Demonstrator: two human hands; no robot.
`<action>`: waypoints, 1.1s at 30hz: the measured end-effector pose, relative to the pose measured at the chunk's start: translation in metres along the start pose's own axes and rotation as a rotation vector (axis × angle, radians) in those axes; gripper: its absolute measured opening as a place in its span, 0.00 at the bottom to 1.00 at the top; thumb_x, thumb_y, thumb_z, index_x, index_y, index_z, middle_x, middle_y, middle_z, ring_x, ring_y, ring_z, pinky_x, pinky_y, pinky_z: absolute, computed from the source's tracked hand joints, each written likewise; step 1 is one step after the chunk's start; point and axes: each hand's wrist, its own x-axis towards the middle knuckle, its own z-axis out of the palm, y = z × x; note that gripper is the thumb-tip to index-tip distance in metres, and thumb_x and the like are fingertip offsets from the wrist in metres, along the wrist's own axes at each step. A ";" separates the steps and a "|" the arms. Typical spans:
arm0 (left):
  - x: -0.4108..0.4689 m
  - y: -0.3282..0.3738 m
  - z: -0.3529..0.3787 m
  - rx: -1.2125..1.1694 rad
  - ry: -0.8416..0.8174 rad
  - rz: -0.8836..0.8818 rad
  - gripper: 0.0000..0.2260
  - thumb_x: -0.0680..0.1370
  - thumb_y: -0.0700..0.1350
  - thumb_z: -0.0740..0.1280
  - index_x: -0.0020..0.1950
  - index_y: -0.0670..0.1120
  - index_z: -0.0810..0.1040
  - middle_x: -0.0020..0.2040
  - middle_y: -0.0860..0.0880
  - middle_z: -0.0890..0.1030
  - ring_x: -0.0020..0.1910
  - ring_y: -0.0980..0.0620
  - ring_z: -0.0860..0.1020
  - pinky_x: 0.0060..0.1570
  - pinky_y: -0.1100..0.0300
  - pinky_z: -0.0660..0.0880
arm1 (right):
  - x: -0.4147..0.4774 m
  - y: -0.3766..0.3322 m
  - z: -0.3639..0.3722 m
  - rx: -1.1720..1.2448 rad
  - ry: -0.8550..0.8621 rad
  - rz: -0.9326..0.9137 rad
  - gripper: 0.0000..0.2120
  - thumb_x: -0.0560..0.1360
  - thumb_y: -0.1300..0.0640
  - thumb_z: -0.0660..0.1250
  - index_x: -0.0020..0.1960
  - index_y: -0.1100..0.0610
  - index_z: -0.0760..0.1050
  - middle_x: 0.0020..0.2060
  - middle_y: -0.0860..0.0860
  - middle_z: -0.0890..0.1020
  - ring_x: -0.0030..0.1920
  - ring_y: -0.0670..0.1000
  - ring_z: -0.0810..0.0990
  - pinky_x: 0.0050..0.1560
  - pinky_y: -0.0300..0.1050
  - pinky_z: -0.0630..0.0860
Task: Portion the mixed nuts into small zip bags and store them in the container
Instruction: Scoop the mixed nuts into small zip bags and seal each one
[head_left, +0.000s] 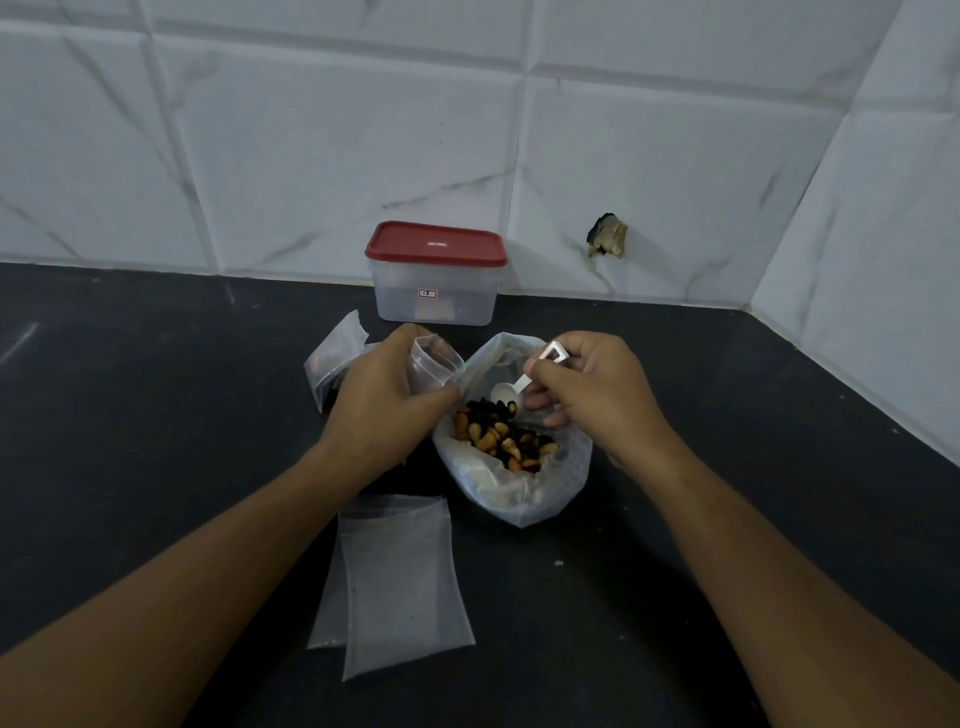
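Perhaps five zip bags (400, 582), one container (435, 291)

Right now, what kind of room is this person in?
Probably a kitchen. A dark counter meets a white tiled wall, with a food container under a red lid and a bag of mixed nuts. The left hand holds a small zip bag, the right hand a scoop.

lidded container (435, 274) behind, zip bags (400, 582) flanking
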 end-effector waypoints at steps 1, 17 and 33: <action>0.000 0.000 0.000 -0.004 -0.002 -0.002 0.12 0.75 0.46 0.75 0.57 0.52 0.79 0.48 0.58 0.83 0.49 0.66 0.79 0.42 0.73 0.73 | 0.000 0.000 0.001 0.011 -0.001 0.016 0.02 0.80 0.60 0.70 0.50 0.59 0.82 0.38 0.54 0.88 0.40 0.51 0.89 0.36 0.44 0.81; 0.001 0.001 -0.003 -0.050 0.002 -0.032 0.15 0.74 0.55 0.76 0.57 0.54 0.78 0.49 0.60 0.83 0.50 0.67 0.79 0.46 0.65 0.75 | 0.002 -0.008 -0.013 0.254 0.121 0.221 0.05 0.81 0.63 0.69 0.56 0.61 0.80 0.40 0.58 0.88 0.37 0.52 0.88 0.33 0.43 0.83; 0.001 -0.001 -0.001 0.015 -0.045 -0.032 0.16 0.70 0.55 0.80 0.54 0.54 0.79 0.48 0.58 0.82 0.47 0.64 0.79 0.39 0.73 0.72 | -0.009 -0.029 -0.009 0.561 0.011 0.144 0.06 0.80 0.62 0.70 0.57 0.62 0.80 0.44 0.58 0.88 0.37 0.52 0.87 0.30 0.40 0.81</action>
